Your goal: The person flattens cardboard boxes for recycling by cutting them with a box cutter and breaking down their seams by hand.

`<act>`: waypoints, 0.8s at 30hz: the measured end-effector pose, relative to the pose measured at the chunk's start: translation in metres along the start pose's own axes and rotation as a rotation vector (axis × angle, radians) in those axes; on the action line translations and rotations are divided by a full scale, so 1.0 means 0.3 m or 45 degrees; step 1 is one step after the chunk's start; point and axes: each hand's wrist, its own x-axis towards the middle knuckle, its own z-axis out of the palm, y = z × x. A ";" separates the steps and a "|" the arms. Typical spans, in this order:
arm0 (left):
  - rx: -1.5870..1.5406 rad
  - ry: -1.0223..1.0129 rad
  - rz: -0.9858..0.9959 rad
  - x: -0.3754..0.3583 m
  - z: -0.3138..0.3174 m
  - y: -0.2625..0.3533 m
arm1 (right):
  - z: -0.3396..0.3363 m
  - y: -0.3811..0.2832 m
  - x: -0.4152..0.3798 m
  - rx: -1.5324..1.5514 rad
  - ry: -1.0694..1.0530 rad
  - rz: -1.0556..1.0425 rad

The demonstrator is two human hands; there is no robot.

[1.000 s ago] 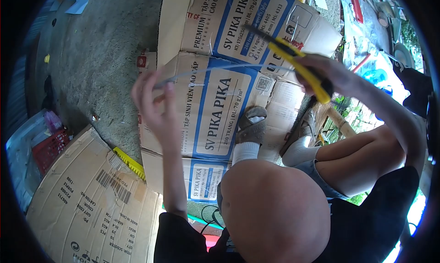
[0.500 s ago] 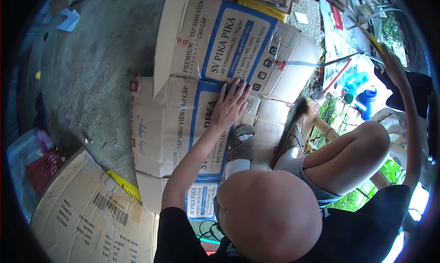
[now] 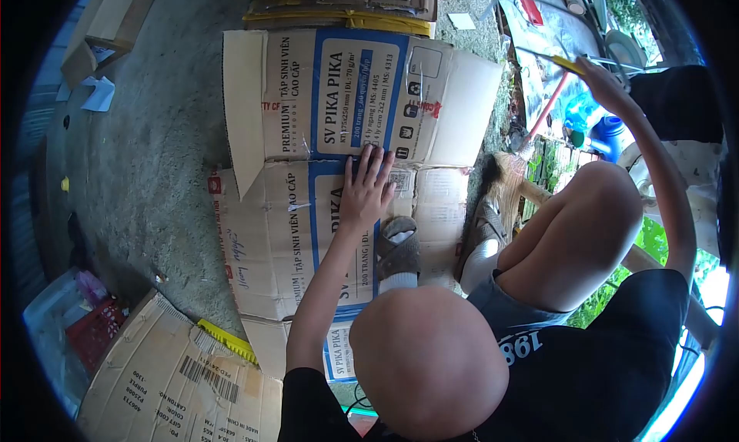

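My left hand (image 3: 366,192) lies flat with fingers spread on a flattened cardboard box (image 3: 286,234) printed "SV PIKA PIKA" with blue borders. Its fingertips rest near the crease between two panels. Off to the right, my right hand (image 3: 604,88) is raised and closed around the yellow handle of a knife (image 3: 568,63). The long thin blade points left, apart from the cardboard. My sandalled foot (image 3: 398,249) stands on the lower panel, below my left hand. My bent knee (image 3: 427,357) hides part of the box.
A stack of folded cardboard (image 3: 339,3) with a yellow strap lies beyond the box. Another printed carton (image 3: 169,380) is at lower left, near a red basket (image 3: 96,330). Blue plastic containers (image 3: 608,134) and a wooden-handled broom (image 3: 512,172) are on the right.
The view has turned, so the box appears straighter and farther left. The knife has swung up, its blade now slanting upward to the left. My left hand stays flat on the box.
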 end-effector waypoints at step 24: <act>-0.546 0.340 -1.053 0.125 -0.208 -0.407 | -0.134 -0.560 -0.033 0.188 0.027 -0.607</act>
